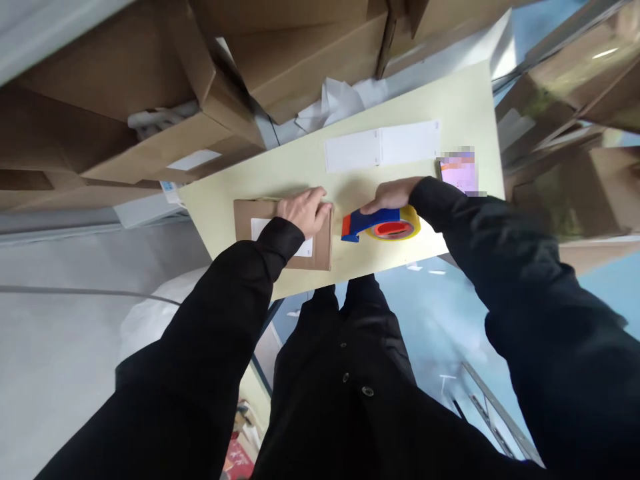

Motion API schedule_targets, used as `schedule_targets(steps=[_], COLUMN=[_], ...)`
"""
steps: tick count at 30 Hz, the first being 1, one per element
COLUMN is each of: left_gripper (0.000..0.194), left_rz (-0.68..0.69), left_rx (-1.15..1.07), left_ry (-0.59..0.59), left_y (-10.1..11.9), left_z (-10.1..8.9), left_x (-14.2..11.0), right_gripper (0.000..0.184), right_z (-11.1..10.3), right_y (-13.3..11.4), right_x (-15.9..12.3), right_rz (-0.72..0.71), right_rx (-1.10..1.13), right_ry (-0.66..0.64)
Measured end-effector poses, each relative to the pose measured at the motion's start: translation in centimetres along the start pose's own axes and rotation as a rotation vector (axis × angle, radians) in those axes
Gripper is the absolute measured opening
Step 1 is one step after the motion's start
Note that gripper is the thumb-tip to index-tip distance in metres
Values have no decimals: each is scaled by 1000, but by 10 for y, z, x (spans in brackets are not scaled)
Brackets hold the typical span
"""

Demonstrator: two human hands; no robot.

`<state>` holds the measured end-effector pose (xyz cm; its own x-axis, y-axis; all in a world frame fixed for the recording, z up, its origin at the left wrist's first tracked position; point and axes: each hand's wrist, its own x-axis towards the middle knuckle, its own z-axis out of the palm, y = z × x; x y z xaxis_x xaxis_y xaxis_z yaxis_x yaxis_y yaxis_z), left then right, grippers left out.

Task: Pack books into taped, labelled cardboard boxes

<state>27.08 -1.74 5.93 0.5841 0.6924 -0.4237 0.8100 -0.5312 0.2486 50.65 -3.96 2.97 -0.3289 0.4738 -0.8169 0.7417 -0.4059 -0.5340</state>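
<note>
A small brown cardboard parcel (320,247) with a white label lies on the pale yellow table (450,100). My left hand (304,209) rests flat on top of the parcel, fingers stretched out toward its right edge. Just right of the parcel, my right hand (393,195) is closed on a tape dispenser (385,225) with a blue and red body and a yellow roll of tape, which sits on the table. Both arms are in black sleeves.
White label sheets (383,147) lie farther back on the table. A blurred pink item (457,172) sits at the right edge. Large cardboard boxes (300,53) crowd the far side and the right. White plastic wrap (150,320) lies on the floor at left.
</note>
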Motion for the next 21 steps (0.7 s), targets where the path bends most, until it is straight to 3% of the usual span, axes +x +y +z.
schedule_targets(steps=[2, 3, 5, 7, 9, 11, 14, 17, 19, 21], left_gripper=[36, 36, 37, 47, 67, 84, 74, 45, 42, 43], left_rz=[33, 51, 42, -78, -296, -528, -742, -751, -751, -764], left_rx=[-87, -118, -139, -124, -136, -216, -468, -613, -630, -671], left_ry=[61, 88, 146, 227, 313, 367, 202, 78, 88, 139], left_y=[-1, -3, -12, -29, -51, -74, -99, -105, -103, -100], left_z=[-3, -6, -14, -22, -25, -21, -4, 13, 19, 22], left_x=[-1, -3, -10, -24, -44, -66, -94, -111, -119, -127], right_gripper=[48, 45, 35, 41, 47, 48, 50, 66, 76, 79], right_z=[2, 7, 27, 57, 90, 116, 136, 140, 139, 137], right_y=[7, 10, 15, 19, 23, 27, 30, 22, 9, -10], right_x=[-40, -59, -88, -99, -93, -78, -61, -63, -67, -64], right_rz=[42, 21, -11, 3, 86, 162, 204, 146, 30, -124], right_rx=[-84, -92, -99, -106, -111, -78, -4, 10, -7, 40], right_ry=[53, 150, 337, 489, 638, 688, 695, 786, 911, 946])
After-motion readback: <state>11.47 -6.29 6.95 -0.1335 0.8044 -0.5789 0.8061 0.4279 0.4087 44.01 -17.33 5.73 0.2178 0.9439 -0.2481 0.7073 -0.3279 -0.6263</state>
